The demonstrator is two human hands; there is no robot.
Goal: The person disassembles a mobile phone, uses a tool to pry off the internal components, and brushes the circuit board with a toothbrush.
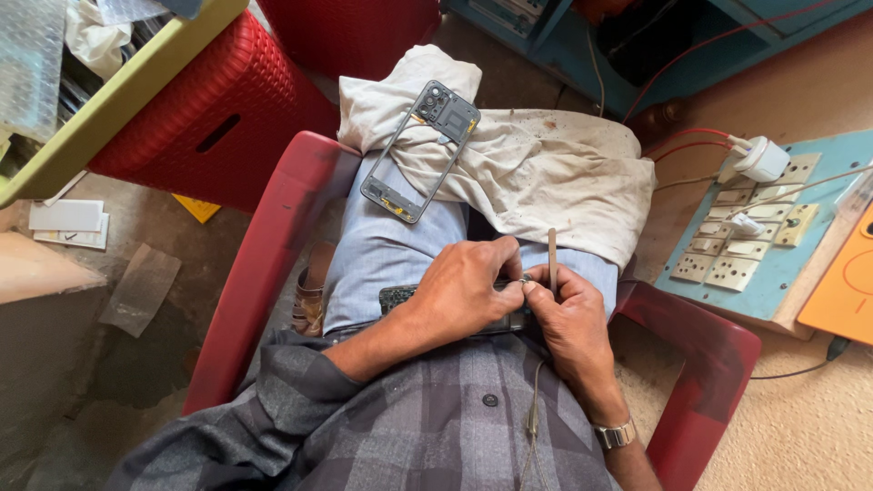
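Two hands met at the lap's centre as I watched: the left hand (pixel 464 291) pinched down on a dark phone (pixel 400 296) lying across the thighs, fingers closed on it. The right hand (pixel 571 318) gripped a thin tan stick (pixel 552 259), upright, tip at the phone. At eleven o'clock, farther off, a phone frame (pixel 420 151) lay on a white cloth (pixel 546 173). At two o'clock, a switchboard (pixel 755 236).

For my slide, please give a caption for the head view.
Seated person's left hand and right hand work a dark phone; phone frame lies on lap.
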